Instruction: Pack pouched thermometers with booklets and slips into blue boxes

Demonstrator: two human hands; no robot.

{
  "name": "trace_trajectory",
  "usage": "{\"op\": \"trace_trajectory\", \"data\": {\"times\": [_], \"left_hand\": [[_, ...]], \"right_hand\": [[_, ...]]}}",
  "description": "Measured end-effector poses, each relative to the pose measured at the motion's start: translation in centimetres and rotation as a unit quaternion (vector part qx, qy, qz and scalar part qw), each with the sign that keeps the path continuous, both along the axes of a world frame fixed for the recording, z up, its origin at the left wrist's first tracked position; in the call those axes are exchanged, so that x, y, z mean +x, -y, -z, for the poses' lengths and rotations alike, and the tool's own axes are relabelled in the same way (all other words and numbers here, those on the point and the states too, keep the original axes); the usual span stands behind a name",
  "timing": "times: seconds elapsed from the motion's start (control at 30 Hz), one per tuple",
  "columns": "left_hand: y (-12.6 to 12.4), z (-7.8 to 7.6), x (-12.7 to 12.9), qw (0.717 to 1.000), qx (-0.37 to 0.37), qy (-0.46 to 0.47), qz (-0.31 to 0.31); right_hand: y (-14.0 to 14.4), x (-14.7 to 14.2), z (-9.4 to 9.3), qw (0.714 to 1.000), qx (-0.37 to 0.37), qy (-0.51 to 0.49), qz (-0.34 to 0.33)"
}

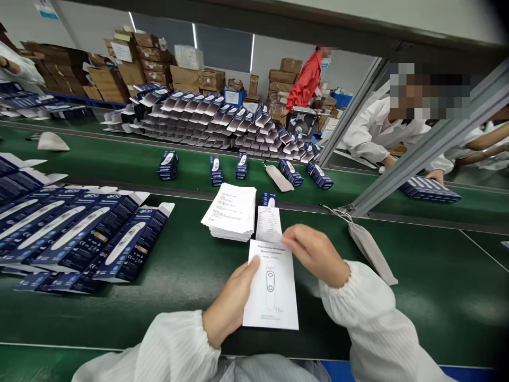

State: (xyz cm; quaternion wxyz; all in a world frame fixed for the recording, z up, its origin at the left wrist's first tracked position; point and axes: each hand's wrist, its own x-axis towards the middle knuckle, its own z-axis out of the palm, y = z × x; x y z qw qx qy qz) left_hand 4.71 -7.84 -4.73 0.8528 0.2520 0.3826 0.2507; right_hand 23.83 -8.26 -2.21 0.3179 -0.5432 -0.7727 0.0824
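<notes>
We note the green conveyor table [417, 297], then the white paper manual booklet [271, 289] flat on it. Left hand [233, 305] pins its edge; right hand [316, 254] pinches the top corner. Risk: a slipping sheet creases, or nudges the small white slip [268, 224] above.

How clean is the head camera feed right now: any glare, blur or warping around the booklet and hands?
Head view: the booklet between the left hand and right hand is sharp and evenly lit; the right hand's fingertips look slightly smeared. Soft glare patches sit on the green belt at right. Wide-angle warping bends the frame bar and edges; the corners darken. Faces are pixelated.
</notes>
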Motion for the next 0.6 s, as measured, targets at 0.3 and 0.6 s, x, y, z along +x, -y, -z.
{"op": "trace_trajectory", "data": {"times": [0.3,0.6], "left_hand": [[-1.1,3.0,3.6,0.995,0.061,0.053,0.053],[-1.4,6.4,3.5,0.963,0.193,0.018,0.187]], "right_hand": [[1.8,0.3,1.0,0.992,-0.110,0.037,-0.053],[-18.1,9.8,2.7,0.922,-0.142,0.133,0.334]]}}
